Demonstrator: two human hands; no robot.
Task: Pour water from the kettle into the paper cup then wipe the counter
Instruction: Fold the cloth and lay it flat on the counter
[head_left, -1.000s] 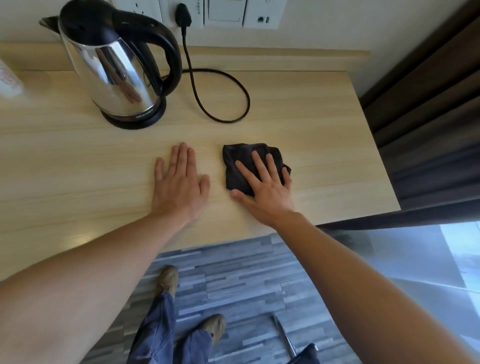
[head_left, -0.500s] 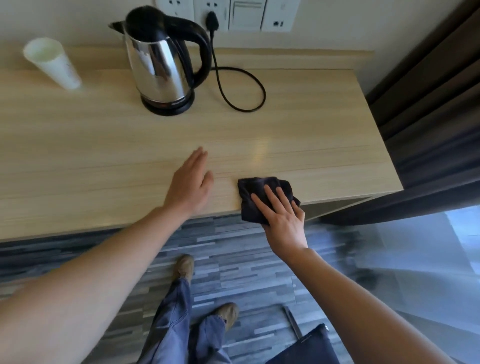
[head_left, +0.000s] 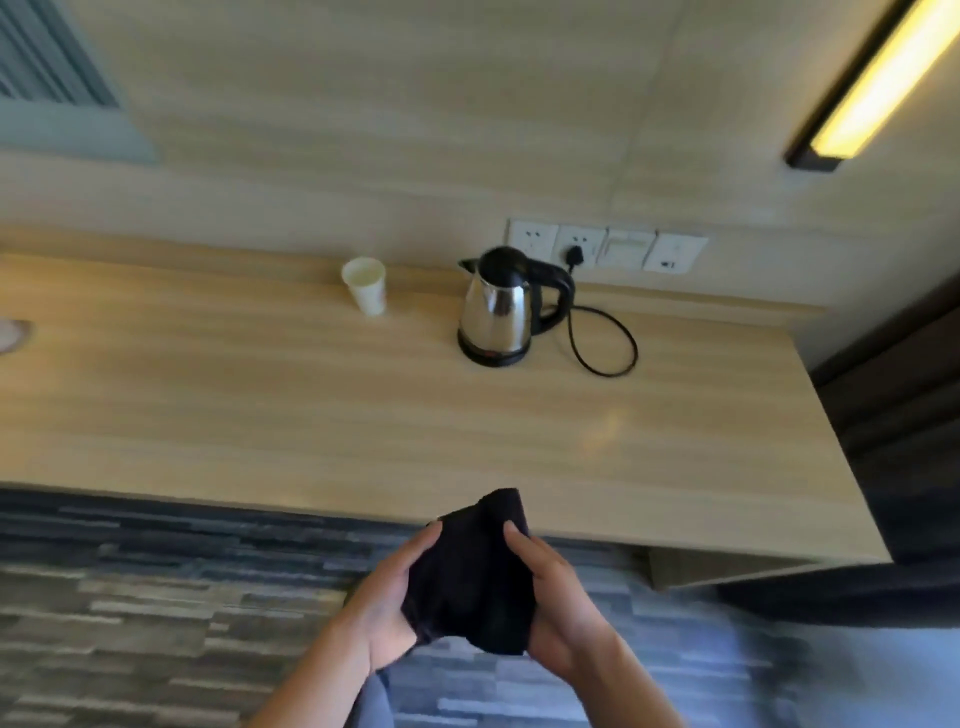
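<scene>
I hold a dark cloth (head_left: 475, 577) in front of the counter's near edge, off the surface. My left hand (head_left: 387, 605) grips its left side and my right hand (head_left: 558, 603) grips its right side. The steel kettle (head_left: 498, 306) with a black lid and handle stands on its base at the back of the wooden counter (head_left: 260, 405), well beyond my hands. A white paper cup (head_left: 366, 286) stands upright to the kettle's left. Whether the cup holds water I cannot tell.
The kettle's black cord (head_left: 605, 343) loops on the counter and plugs into a row of wall sockets (head_left: 605, 252). A dark curtain (head_left: 904, 405) hangs at the counter's right end. A lit wall lamp (head_left: 872, 88) is at the upper right. Striped carpet lies below.
Both hands left the counter. The cloth was lifted off the surface and is now held between both hands. The view pulled back and tilted up, away from the counter.
</scene>
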